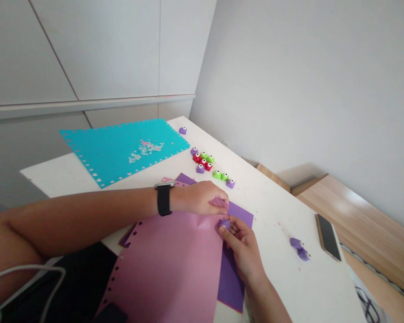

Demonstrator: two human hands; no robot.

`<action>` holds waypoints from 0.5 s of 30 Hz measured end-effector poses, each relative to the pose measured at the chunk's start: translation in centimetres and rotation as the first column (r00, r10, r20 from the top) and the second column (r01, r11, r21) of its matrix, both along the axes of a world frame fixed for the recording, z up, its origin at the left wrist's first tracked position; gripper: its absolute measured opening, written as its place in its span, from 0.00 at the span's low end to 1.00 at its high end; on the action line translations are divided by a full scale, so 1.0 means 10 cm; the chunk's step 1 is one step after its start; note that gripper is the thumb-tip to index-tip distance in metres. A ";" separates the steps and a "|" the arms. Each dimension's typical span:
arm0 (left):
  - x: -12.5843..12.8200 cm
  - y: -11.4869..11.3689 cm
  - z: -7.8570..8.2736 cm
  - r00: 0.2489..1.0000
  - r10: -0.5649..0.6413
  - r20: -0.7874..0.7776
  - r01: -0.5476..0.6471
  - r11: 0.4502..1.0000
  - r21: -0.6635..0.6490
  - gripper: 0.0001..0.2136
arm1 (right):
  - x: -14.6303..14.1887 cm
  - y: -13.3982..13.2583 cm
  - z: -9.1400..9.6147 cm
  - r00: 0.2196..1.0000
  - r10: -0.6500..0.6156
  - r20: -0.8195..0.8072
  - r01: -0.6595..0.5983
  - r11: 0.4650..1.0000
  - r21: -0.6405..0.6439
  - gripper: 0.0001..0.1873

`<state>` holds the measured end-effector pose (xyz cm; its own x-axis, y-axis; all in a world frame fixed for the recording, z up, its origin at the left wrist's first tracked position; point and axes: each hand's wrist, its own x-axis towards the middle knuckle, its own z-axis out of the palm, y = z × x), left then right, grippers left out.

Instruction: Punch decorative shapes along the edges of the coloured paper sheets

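A pink sheet of paper (pixel 175 260) with small shapes punched along its edges lies over the near side of the table. My left hand (pixel 202 198), a dark-strapped watch on its wrist, is closed on the sheet's far edge and bunches it. Just below, my right hand (pixel 240 240) grips a purple craft punch (pixel 224 223) between thumb and fingers, at the edge of the pink sheet. Whether the paper sits inside the punch's slot is hidden. Beneath both hands lies a purple sheet (pixel 230 278).
A turquoise sheet (pixel 121 148) with punched edges bears a heap of paper bits (pixel 144 150). Several red, green and purple punches (pixel 204 161) stand behind my hands. Two purple punches (pixel 300 249) and a phone (pixel 327 237) lie at right, near the table's edge. A white cable (pixel 30 268) crosses lower left.
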<state>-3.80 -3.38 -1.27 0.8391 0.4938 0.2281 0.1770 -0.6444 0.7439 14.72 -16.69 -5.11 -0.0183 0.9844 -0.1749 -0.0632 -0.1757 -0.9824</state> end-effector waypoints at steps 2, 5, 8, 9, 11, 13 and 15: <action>0.00 0.01 0.00 1.000 0.002 -0.001 -0.002 1.000 0.005 0.07 | 0.02 0.01 -0.02 1.000 0.011 0.017 -0.011 1.000 -0.012 0.13; -0.01 0.02 -0.01 1.000 0.010 -0.012 -0.010 1.000 0.019 0.07 | 0.06 0.02 -0.02 0.999 0.044 -0.008 -0.045 0.998 -0.040 0.15; -0.01 0.03 -0.02 1.000 0.020 -0.024 -0.020 0.999 0.026 0.07 | 0.10 0.03 0.02 0.995 0.077 -0.055 -0.079 0.996 -0.039 0.19; -0.01 0.03 -0.03 0.999 0.020 -0.028 -0.019 0.999 0.027 0.07 | 0.11 0.03 0.04 0.995 0.081 -0.065 -0.083 0.996 -0.034 0.21; -0.01 0.04 -0.04 0.999 0.018 -0.036 -0.017 0.999 0.027 0.07 | 0.13 0.03 0.08 0.994 0.074 -0.074 -0.077 0.996 -0.034 0.23; 0.00 0.05 -0.06 0.999 0.026 -0.045 -0.024 0.999 0.030 0.07 | 0.17 0.03 0.10 0.994 0.051 -0.091 -0.057 0.997 -0.061 0.21; 0.01 0.06 -0.08 0.998 0.043 -0.053 -0.041 0.998 0.038 0.08 | 0.24 0.04 0.12 0.991 0.004 -0.131 -0.016 0.996 -0.092 0.19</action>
